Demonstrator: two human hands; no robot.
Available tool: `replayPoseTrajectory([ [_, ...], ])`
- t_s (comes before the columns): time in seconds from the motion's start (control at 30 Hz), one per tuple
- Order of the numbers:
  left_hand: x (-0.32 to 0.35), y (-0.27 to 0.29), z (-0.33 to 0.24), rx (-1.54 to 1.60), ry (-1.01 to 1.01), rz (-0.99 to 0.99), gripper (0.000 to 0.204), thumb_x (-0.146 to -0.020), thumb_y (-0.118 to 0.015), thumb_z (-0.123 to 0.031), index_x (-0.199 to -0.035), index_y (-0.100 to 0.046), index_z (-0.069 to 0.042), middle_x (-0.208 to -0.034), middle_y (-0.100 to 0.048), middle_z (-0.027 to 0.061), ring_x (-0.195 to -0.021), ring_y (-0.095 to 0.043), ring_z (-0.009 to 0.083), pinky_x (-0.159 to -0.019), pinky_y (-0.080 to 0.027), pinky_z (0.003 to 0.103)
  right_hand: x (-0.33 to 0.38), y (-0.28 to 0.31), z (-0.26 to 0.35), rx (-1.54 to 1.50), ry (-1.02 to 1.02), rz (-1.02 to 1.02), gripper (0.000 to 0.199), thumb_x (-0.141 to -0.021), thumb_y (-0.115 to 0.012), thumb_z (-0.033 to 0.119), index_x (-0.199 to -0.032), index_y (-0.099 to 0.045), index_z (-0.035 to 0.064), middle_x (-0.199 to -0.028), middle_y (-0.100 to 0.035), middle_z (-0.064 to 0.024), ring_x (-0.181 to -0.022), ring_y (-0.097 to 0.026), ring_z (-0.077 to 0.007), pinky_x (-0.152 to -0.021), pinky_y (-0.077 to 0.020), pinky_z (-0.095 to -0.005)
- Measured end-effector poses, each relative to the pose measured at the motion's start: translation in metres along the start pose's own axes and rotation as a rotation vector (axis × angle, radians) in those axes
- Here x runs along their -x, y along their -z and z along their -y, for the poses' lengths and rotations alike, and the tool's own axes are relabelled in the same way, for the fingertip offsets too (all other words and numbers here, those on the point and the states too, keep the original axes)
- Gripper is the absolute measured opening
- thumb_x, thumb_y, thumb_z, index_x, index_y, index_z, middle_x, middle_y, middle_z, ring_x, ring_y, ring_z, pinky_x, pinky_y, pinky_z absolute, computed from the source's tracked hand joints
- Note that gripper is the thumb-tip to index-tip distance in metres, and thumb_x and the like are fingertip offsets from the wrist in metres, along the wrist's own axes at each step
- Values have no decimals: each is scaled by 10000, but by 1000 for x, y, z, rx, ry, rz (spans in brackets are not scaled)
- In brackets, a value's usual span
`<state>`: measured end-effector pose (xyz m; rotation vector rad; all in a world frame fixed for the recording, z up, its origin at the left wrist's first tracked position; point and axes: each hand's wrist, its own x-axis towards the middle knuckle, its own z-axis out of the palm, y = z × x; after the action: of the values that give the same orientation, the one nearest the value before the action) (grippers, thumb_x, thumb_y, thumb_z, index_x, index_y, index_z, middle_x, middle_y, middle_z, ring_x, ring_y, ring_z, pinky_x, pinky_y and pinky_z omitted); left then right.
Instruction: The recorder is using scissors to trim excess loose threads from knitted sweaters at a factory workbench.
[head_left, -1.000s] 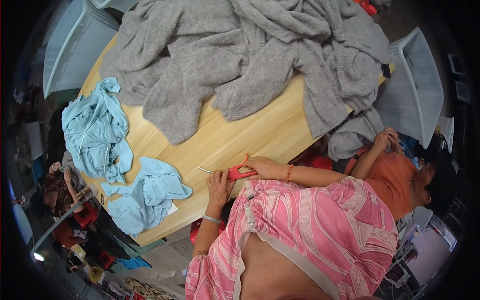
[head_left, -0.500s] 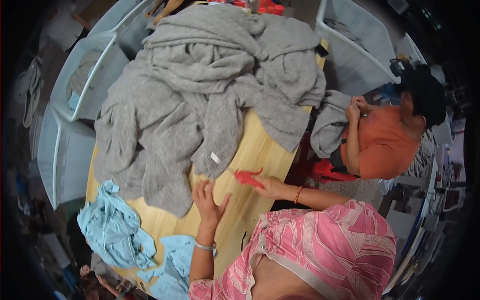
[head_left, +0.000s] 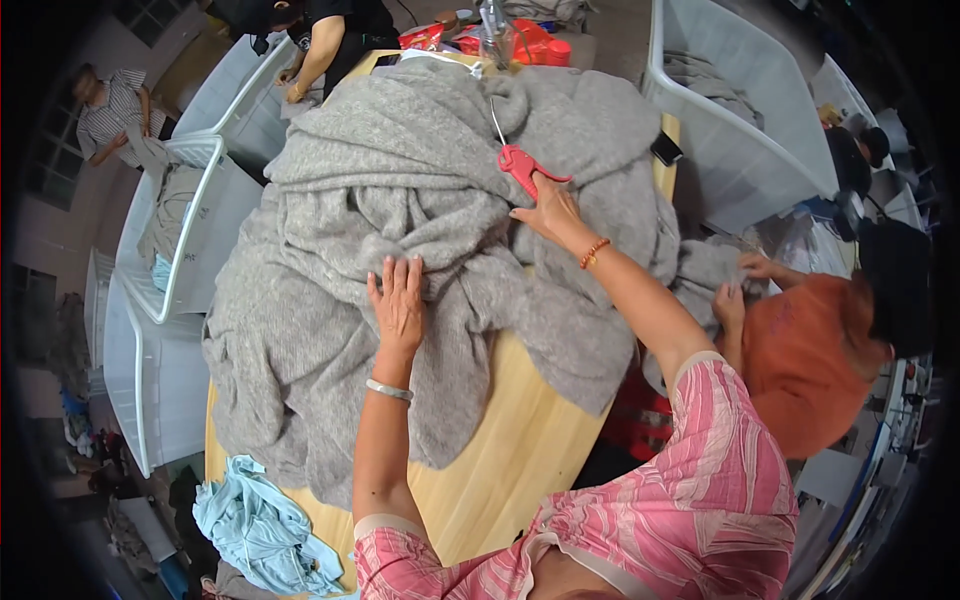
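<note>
A heap of grey knitted garments [head_left: 400, 135] covers much of the wooden table [head_left: 480, 490]. My left hand [head_left: 400, 305] lies flat on the knit near the middle of the heap, fingers stretched out and holding nothing. Farther off and to the right, my right hand [head_left: 556, 212] is wrapped round the handle of a red air blow gun [head_left: 521, 170]. Its thin metal nozzle points away from me over the grey knit. Part of the handle is hidden by my fingers.
Light blue cloth [head_left: 262, 525] lies at the table's near left corner. White plastic bins [head_left: 165, 370] line the left side, and another bin [head_left: 735, 150] stands at the far right. A co-worker in orange [head_left: 815, 360] handles grey knit at the right. A small black object [head_left: 666, 150] rests on the right edge.
Both hands have reached forward from the near part of the table to the heap. My left hand now rests on the knit; the blow gun moved far forward in my right hand.
</note>
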<state>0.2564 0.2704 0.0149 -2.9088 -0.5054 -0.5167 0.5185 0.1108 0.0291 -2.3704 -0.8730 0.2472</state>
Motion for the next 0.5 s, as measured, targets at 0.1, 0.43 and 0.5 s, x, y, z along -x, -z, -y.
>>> replayPoseTrajectory([
  [0.1,-9,-6,13,300,58,7,436,-629,-571,-1,-1055,-571,-92,-982,-559,81,-1004,-513,288,-998,-289,501,-34,-30,-11,-34,-7,11,544,-729,-733,278,-1122,-470,8,-1101,-579,-249,-1044,-554,-403,-869,-457,-450],
  [0.43,104,173,89,318,287,-91,187,-621,-547,66,-783,-567,-24,-790,-565,133,-817,-531,339,-795,-408,399,67,59,64,-596,151,389,296,-762,-577,101,-1031,-535,-17,-675,-447,27,-601,-418,-73,-513,-372,-266],
  [0.5,177,212,94,194,282,4,188,-634,-554,86,-787,-578,-20,-803,-584,145,-839,-548,350,-825,-413,417,119,69,92,-582,238,433,310,-765,-575,99,-1046,-520,-18,-664,-437,19,-598,-416,-78,-516,-375,-271],
])
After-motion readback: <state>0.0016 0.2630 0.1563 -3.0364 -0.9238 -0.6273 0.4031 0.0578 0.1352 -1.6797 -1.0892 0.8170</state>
